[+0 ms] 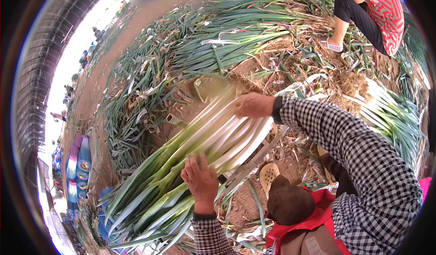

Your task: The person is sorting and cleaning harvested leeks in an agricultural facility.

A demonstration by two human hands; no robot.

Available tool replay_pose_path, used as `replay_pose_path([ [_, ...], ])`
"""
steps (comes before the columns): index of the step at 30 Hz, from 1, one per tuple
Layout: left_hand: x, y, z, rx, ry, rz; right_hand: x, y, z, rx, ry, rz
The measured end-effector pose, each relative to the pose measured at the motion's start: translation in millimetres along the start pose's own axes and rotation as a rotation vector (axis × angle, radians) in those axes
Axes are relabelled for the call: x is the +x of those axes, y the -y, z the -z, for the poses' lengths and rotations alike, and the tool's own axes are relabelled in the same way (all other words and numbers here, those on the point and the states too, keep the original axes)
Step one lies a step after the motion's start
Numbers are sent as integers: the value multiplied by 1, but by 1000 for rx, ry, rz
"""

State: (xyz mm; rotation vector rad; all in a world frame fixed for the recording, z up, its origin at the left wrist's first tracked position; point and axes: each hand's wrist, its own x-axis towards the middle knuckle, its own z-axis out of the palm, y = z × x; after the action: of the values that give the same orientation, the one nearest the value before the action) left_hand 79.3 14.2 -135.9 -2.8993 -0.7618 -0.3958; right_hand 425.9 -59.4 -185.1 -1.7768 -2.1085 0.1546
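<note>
A large bundle of long green onions (181, 164) slants across the middle, white stalks at the upper right and green leaves at the lower left. My right hand (255, 105) curls over the white stalks at the bundle's far side; its fingertips are partly hidden. Some stalks beside it are smeared by motion. My left hand (200, 177) rests on the near side of the bundle where white turns to green, fingers spread. Under the onions a metal frame (259, 157) shows in part.
Heaps of green onions (236, 41) cover the ground beyond, with more stalks (390, 114) at the right. A co-worker (372, 18) sits at the upper right. Rolled blue and pink packaging (79, 168) lies at the left. My shoe (269, 177) stands on the dirt.
</note>
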Motion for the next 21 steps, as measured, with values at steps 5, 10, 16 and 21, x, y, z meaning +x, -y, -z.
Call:
replay_pose_path([
  [5, 14, -2, -21, 91, 81, 19, -8, -19, 16, 64, 221, -163],
  [10, 5, -3, -27, 141, 9, 22, -15, 7, 13, -91, 339, -159],
  [16, 12, -8, -45, 174, 39, 28, -32, 48, 54, -88, 273, -252],
  [21, -17, 46, -93, 477, -72, -43, -141, 88, 169, 28, -13, -234],
])
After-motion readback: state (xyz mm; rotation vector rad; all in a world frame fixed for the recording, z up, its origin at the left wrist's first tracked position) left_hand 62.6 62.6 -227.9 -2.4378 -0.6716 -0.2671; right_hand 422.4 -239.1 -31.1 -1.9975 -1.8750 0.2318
